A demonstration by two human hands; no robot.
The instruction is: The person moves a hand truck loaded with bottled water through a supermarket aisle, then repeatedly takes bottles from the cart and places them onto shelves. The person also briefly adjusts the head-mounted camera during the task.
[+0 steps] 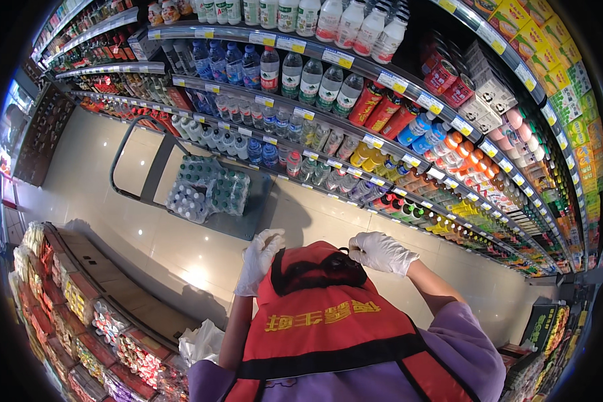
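Note:
My left hand (257,260), in a white glove, is raised beside the upper left edge of my red apron (301,328). Its fingers are loosely bent, and I see nothing held in them. At the apron's upper right edge is my right hand (384,253), gloved the same way. Its fingers are closed near a small black loop; whether they grip anything is hidden. Ahead and to the left stands a dark platform trolley (256,209) with a curved push handle. On it sit shrink-wrapped packs of bottles (229,191), some green-capped, and a white-capped pack (186,202).
Long shelves (355,127) of bottled drinks, cans and boxes curve across the far side and right. At the lower left stands a display rack (107,328) of packaged goods, with a white plastic bag (202,343) near my left arm. Shiny tiles (181,258) cover the floor.

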